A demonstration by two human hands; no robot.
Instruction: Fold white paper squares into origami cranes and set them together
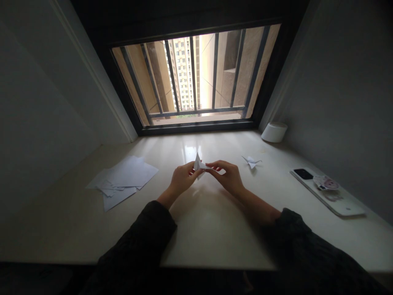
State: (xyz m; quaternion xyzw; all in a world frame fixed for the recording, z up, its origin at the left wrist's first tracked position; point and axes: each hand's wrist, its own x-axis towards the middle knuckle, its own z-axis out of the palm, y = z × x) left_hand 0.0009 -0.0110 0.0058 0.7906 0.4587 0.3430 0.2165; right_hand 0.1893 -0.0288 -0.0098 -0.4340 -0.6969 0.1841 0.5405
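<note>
Between my two hands, a little above the white surface, is a folded white paper piece with a point sticking up, like an origami crane. My left hand is closed on its left side, the thumb pressed along the near edge. On the right, my right hand pinches a narrow end of the paper between thumb and fingers. Part of the paper is hidden behind the fingers. A finished-looking paper crane lies on the surface beyond my right hand.
Loose white paper sheets and smaller pieces lie in a pile at the left. A phone with a cartoon grip rests at the right. A white round device stands in the back right corner, by the barred window.
</note>
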